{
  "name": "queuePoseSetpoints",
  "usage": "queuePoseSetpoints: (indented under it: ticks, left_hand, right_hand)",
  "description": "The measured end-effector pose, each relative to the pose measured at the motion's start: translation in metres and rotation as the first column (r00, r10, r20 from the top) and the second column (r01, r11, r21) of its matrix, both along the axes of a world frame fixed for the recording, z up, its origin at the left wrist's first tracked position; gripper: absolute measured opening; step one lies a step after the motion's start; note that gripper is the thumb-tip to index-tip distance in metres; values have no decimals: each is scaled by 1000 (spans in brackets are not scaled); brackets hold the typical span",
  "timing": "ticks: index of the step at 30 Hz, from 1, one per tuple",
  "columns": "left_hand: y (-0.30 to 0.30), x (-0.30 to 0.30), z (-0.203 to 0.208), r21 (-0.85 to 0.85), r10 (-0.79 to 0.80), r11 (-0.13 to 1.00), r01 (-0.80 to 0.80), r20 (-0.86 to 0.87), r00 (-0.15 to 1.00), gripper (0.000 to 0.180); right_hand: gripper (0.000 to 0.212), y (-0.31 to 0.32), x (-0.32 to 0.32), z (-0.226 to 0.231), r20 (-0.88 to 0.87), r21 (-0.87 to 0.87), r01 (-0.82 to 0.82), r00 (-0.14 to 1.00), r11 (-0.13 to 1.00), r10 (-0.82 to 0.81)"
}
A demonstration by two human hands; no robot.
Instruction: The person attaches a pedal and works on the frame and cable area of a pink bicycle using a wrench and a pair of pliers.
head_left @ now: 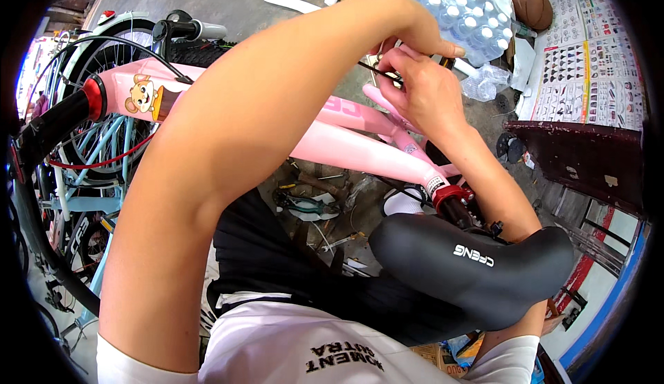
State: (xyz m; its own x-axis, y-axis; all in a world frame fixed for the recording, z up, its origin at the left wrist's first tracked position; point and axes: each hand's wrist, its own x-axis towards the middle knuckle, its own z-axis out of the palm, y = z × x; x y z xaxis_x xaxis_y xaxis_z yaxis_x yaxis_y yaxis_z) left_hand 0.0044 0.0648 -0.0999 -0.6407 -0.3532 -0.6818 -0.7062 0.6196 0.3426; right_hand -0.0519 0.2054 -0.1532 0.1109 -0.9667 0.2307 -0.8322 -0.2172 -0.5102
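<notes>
A pink bicycle frame point(360, 150) with a cartoon mouse sticker runs across in front of me. My left arm reaches over it, and my left hand point(420, 26) is bent down at its far side, fingers curled and mostly hidden; what they hold cannot be made out. Close against it, my right hand point(423, 92) pinches a thin black cable point(379, 71). My right forearm passes behind the black saddle point(470, 266), which sits on a black seatpost with a red clamp point(453, 196).
Pliers point(308, 205) and a wrench point(337, 244) lie among scattered tools on the floor below the frame. Shrink-wrapped water bottles point(460, 11) stand beyond my hands. At left are a handlebar grip point(207, 30) and a light-blue bicycle point(114, 135). A dark red box point(581, 163) stands at right.
</notes>
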Motion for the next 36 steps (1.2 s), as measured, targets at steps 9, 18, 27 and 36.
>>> queuePoseSetpoints:
  ticks: [9,18,27,36]
  left_hand:
    - [23,-9,-10,-318,-271,935,160,-345,899,60]
    - [20,-5,-8,-296,-231,949,111,-413,881,35]
    - [22,2,-16,-285,-123,958,2,-404,907,29]
    - [23,2,-5,-223,-103,974,39,-281,954,28]
  right_hand:
    - [12,7,-12,-8,97,-102,-92,990,990,102]
    - [12,53,-39,31,363,135,-125,929,983,68]
    - [17,96,-83,17,648,480,-36,688,876,-327]
    - [32,26,-90,-60,-61,442,-42,995,896,77]
